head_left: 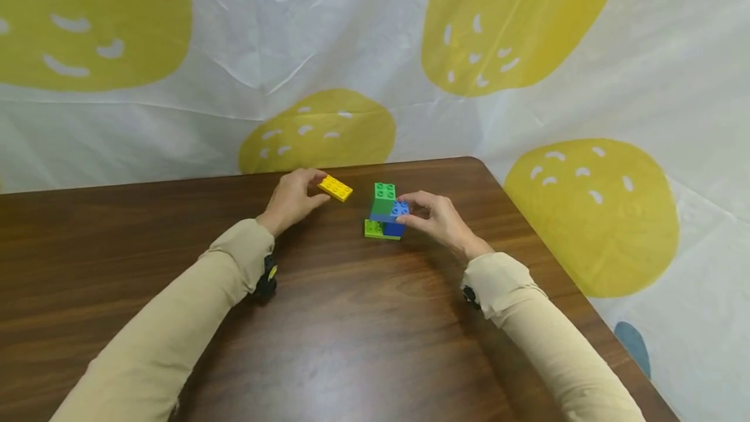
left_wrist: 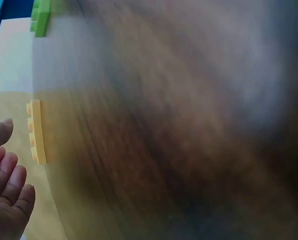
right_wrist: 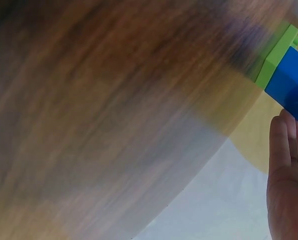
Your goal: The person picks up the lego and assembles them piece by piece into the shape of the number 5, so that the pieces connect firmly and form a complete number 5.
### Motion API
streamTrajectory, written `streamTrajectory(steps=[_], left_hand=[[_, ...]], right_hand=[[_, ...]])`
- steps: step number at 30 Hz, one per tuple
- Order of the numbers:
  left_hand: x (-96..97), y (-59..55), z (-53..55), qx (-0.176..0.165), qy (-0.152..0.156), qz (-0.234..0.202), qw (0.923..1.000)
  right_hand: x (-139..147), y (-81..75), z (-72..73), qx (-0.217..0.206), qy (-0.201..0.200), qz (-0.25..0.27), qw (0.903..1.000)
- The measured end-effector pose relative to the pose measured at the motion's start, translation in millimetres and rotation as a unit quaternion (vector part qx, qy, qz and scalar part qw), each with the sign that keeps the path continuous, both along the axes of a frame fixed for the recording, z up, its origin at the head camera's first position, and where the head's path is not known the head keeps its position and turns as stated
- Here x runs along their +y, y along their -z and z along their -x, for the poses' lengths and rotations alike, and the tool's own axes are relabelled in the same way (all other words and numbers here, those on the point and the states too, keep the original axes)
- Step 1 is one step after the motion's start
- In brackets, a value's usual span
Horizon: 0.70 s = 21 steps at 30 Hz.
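Note:
A flat yellow toy building brick (head_left: 336, 188) lies on the table, studs up. My left hand (head_left: 295, 197) is at its left end, thumb and fingers spread; the left wrist view shows a gap between the fingertips and the yellow brick (left_wrist: 37, 132). To the right stands a small stack: a light green plate (head_left: 373, 229) at the bottom, a dark blue brick (head_left: 394, 229) on it, a flat blue brick (head_left: 401, 208) above, and a green brick (head_left: 384, 202) on top. My right hand (head_left: 439, 219) pinches the flat blue brick's right end between thumb and fingers.
The brown wooden table (head_left: 328, 318) has its far edge just behind the bricks and its right edge beyond my right hand. A white cloth with yellow fruit shapes (head_left: 328, 51) hangs behind and to the right.

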State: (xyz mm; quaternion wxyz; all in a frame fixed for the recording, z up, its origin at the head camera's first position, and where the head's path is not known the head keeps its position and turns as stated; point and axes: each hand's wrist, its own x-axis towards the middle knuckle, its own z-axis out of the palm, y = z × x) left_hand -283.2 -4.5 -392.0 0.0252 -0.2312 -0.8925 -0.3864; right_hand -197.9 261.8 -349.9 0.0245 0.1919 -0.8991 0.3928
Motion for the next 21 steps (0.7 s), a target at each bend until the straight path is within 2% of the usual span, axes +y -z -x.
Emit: streamTrajectory(steps=[5, 13, 21], left_hand=[[6.5, -1.7, 9.0, 0.011, 0.027, 0.050, 0.9983], [13.3, -1.2, 20.6, 0.004, 0.054, 0.122, 0.9910], [16.1, 3.2, 25.2, -0.001, 0.070, 0.172, 0.9827]], right_hand=[[3.5, -1.4, -2.2, -0.001, 0.007, -0.002, 1.0000], [3.7, -0.6, -3.0, 0.001, 0.003, 0.001, 1.0000], [0.7, 1.1, 0.2, 0.007, -0.006, 0.001, 1.0000]])
